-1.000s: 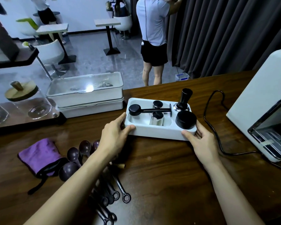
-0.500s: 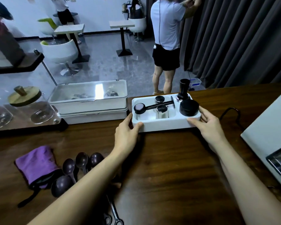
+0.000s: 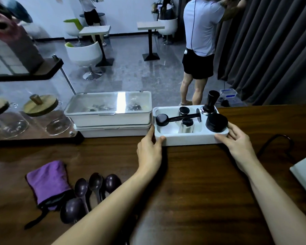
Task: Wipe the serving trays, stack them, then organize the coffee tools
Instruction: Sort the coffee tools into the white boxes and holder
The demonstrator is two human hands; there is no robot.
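Tool tray (image 3: 189, 139) pushed away from you across the counter (image 3: 193, 183); it now sits at the far edge, just beside the stacked lidded trays (image 3: 111, 121) on its left.

Your left hand (image 3: 149, 151) presses the near-left corner, thumb on the near wall. Your right hand (image 3: 237, 144) lies flat-fingered against the near-right corner. Neither hand is curled around anything. Risk: a further push may carry the tray off the far edge, since no counter shows beyond it. A jolt against the lidded trays may topple the upright tamper (image 3: 209, 103) or roll the scoop (image 3: 162, 120) off the metal cups (image 3: 185, 124). One second ago the tray was nearer to you. The cloth (image 3: 48, 181) and spoons (image 3: 95, 183) are unchanged.
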